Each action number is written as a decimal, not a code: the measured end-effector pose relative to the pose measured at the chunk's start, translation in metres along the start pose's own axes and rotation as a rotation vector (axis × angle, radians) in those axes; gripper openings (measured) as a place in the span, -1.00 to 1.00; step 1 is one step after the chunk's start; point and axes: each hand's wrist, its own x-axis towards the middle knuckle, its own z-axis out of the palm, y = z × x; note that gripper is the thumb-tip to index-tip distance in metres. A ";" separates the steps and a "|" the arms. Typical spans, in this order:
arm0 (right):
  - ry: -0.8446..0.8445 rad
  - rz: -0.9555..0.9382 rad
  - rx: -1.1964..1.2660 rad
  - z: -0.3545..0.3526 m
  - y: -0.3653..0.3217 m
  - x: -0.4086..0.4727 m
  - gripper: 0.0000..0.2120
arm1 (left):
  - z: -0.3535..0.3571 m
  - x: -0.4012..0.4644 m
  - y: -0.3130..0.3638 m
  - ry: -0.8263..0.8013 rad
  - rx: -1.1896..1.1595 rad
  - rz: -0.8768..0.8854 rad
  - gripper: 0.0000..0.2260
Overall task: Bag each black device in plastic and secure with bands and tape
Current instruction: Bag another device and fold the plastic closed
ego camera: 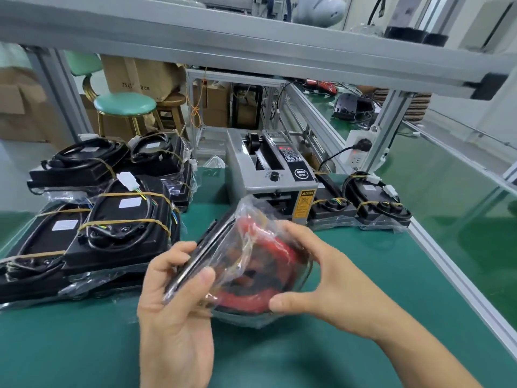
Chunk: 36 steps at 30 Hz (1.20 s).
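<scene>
**One more device going into its bag**

I had the device (251, 264) up off the desk (279, 357), tilted on edge between both hands, its clear plastic bag (251, 211) already pulled loosely over it, with red showing through the film. My left hand (173, 298) gripped the near edge, fingers (179, 253) curled behind it and thumb pressed on the front. My right hand (316, 270) cupped the far side, fingers and thumb wrapped round the bagged body. I could see no bands on this one yet, and no tape, so I judged it bagged only, with the securing left to do.

To my left lay a pile of finished devices (112, 214), bagged and banded with their cables coiled on top. Two more bagged devices (363, 208) sat at the right, just beside the tape dispenser (271, 175) (straight ahead of me, near enough to reach). The finished pile crowded the left of the desk, so I reckoned this one would have to go on top of it or out to the right. Where the loose bands were kept, I could not tell.
</scene>
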 end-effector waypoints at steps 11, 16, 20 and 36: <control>0.133 -0.195 -0.521 0.010 0.007 0.009 -0.45 | -0.014 0.017 0.025 -0.179 0.656 -0.109 -0.77; 0.176 -0.162 -0.487 0.014 0.012 0.008 -0.48 | -0.014 0.013 0.028 -0.086 0.938 0.144 -0.81; 0.255 -0.165 -0.495 0.021 0.019 0.006 -0.48 | -0.006 -0.006 0.023 -0.225 1.192 0.607 -0.93; 0.125 -0.177 -0.450 0.014 0.017 0.009 -0.48 | -0.032 0.023 0.025 -0.537 0.818 -0.027 -0.51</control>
